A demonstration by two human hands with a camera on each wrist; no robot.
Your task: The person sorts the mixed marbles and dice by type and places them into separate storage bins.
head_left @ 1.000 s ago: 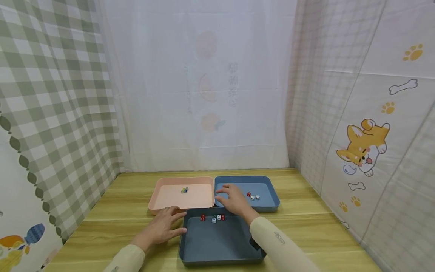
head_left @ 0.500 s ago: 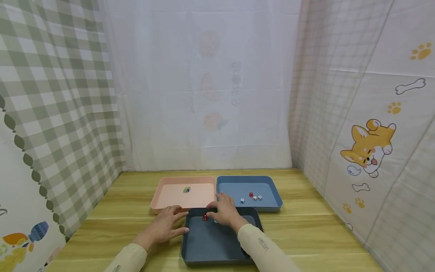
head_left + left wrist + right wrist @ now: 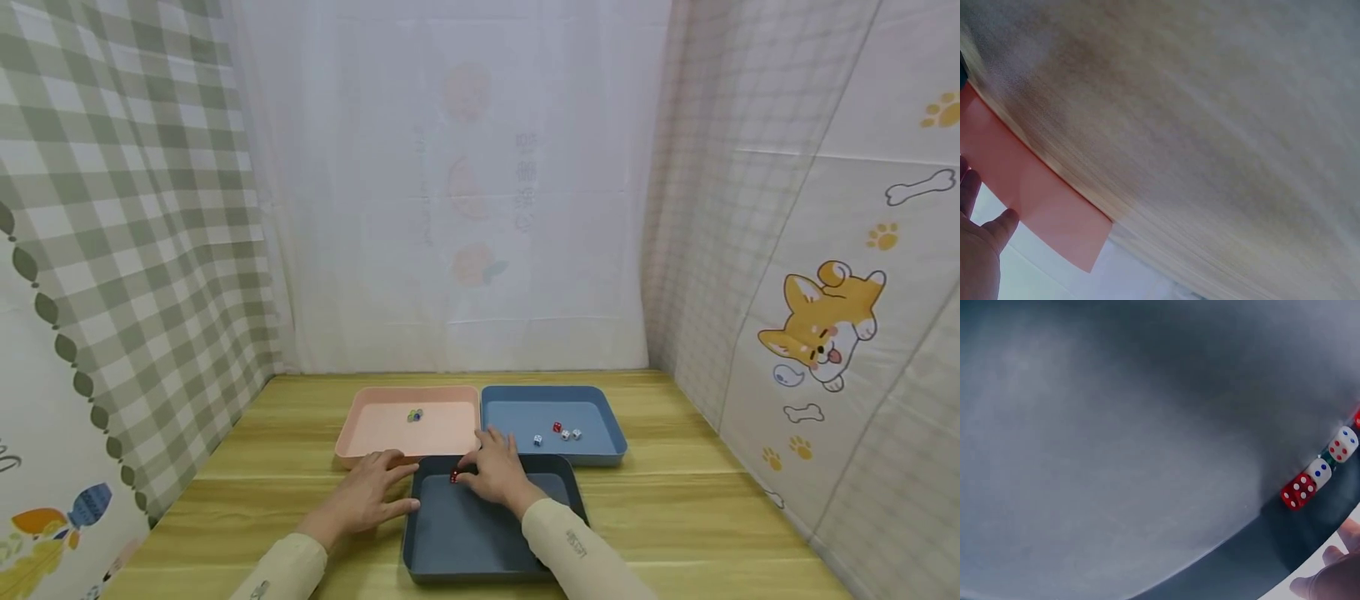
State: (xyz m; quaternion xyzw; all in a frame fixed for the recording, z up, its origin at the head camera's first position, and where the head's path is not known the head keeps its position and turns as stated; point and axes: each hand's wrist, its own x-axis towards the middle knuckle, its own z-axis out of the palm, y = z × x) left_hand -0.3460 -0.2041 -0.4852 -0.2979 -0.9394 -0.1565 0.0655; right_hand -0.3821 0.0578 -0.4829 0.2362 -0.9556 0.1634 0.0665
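Right hand (image 3: 498, 473)'s swinging from the blue tray (image 3: 517, 408) back to the dice (image 3: 1299, 491), fingers parted. I'm leaving the left hand (image 3: 360, 496) spread, figuring a squared-up pinch works best.

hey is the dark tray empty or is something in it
Not empty: the right wrist view shows red and white dice inside the dark tray.

The dark tray (image 3: 480, 542) looks like smooth, matt plastic, the red die (image 3: 1299, 491) glossy plastic, the tabletop (image 3: 675, 500) wood-grained and smooth, the white curtain (image 3: 360, 208) creased cloth
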